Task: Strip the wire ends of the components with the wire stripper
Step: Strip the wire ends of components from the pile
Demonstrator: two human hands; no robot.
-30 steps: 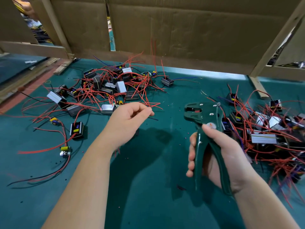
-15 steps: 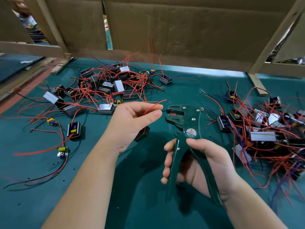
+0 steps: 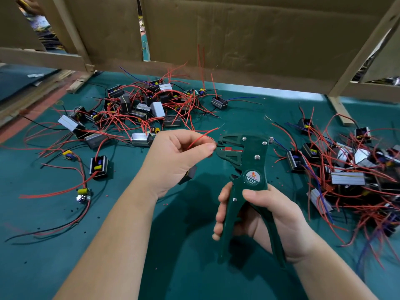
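The left hand [image 3: 173,161] pinches a thin red wire [image 3: 203,136] between thumb and curled fingers [image 3: 194,135]. The wire's free end rises up and to the right past the fingertips, with a short bare tip. A short dark wire end [image 3: 219,145] runs from the thumb tip straight into the mouth of the wire stripper [image 3: 249,169], which sits just to the right of these fingers, almost touching them. A small black component [image 3: 189,174] hangs under the left palm, partly hidden. The right hand [image 3: 266,221] holds the stripper upright, its fingers wrapped round the two dark green handles, thumb across the front below a round label. The stripper is dark green with silver rivets and a red part inside its jaws, which stand slightly apart. Well to the left of the hands a heap of components [image 3: 138,109] with red wires lies on the green tabletop [image 3: 65,256]; another heap [image 3: 357,169] lies to the right.
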